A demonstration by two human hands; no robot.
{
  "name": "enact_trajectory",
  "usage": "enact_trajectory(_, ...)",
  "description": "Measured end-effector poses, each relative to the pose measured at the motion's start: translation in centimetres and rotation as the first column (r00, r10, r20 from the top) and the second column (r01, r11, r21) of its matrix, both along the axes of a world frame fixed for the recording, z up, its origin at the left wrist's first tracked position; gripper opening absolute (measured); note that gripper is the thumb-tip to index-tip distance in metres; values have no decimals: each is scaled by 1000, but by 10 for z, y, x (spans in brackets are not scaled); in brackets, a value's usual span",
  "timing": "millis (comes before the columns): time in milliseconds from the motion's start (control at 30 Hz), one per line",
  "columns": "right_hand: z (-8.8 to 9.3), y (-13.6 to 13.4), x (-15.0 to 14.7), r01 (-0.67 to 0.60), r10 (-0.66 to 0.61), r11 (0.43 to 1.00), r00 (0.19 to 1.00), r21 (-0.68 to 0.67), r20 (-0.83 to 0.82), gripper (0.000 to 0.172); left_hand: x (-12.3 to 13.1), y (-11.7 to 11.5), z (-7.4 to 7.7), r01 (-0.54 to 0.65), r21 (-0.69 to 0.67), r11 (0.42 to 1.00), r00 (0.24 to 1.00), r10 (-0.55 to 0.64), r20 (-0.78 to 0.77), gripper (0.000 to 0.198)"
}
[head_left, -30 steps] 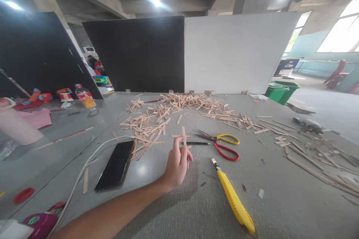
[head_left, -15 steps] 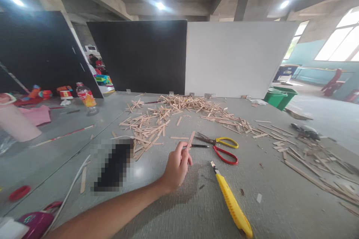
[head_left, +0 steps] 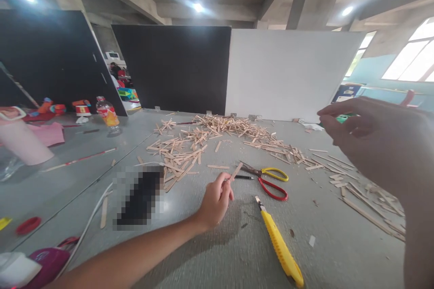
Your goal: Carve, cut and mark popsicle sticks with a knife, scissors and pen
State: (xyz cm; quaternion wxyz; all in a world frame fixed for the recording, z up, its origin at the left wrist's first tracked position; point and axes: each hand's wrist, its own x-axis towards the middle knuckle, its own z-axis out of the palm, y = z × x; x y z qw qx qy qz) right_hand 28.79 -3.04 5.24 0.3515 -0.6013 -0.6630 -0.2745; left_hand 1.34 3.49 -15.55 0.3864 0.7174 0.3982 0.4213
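My left hand (head_left: 214,199) is closed, its thumb and fingers pinching a short wooden craft stick (head_left: 236,170) that points up and to the right. Just past it lie a dark pen (head_left: 243,176) and scissors (head_left: 274,185) with one yellow and one red handle. A yellow utility knife (head_left: 280,246), its blade end facing away from me, rests to the right of that hand. My right hand (head_left: 369,140) is raised at the right, over the table's side, fingers bent with a gap between them. I see nothing in it, though it is slightly blurred.
Loose craft sticks (head_left: 230,125) are heaped across the back, with wood strips (head_left: 364,210) at right. At left are a pixelated dark object (head_left: 140,198), a white cable (head_left: 90,221), a bottle (head_left: 107,115) and a pink tumbler (head_left: 25,140). Black and white panels (head_left: 278,72) stand behind.
My right hand has come into view from the right. My left hand stays in place with the craft stick, which now tilts more to the right. The view has shifted slightly.
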Motion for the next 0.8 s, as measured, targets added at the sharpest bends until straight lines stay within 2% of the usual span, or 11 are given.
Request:
enact_trajectory(67,6,1,-6,-5,5,999,1000,33,-2,19,0,0,0,12,6,1000,1000,-12,-13,26)
enact_trajectory(133,4,4,-11,-31,31,1000,999,0,-12,19,0,-1,0,22,12,1000,999,-22,-26,26)
enact_trajectory(233,-21,9,-24,-159,158,982,987,-98,-19,21,0,-1,0,29,25,999,999,-28,-46,26)
enact_trajectory(300,-58,7,-38,-281,279,940,960,-193,-34,26,0,-2,0,25,37,999,998,-23,-58,25)
enact_trajectory(400,-133,-6,-59,-398,363,881,915,-256,-176,28,0,-3,1,26,54,998,997,-22,-76,26)
enact_trajectory(467,-180,-20,-67,-467,425,844,882,-263,-202,26,-1,-4,2,37,66,997,996,-31,-89,26)
enact_trajectory(533,-213,-32,-69,-499,446,819,865,-285,-232,20,-1,-5,3,47,76,996,994,-40,-102,28)
enact_trajectory(567,-222,-36,-69,-515,453,805,854,-293,-257,18,-1,-5,3,50,81,996,993,-41,-107,28)
enact_trajectory(633,-230,-40,-67,-553,477,790,825,-263,-302,16,-1,-6,3,48,86,995,993,-37,-116,28)
enact_trajectory(733,-227,-39,-63,-607,506,766,773,-212,-383,18,0,-5,2,38,87,996,992,-26,-127,26)
enact_trajectory(800,-226,-37,-61,-605,482,773,757,-193,-441,22,1,-5,1,35,83,996,991,-24,-135,25)
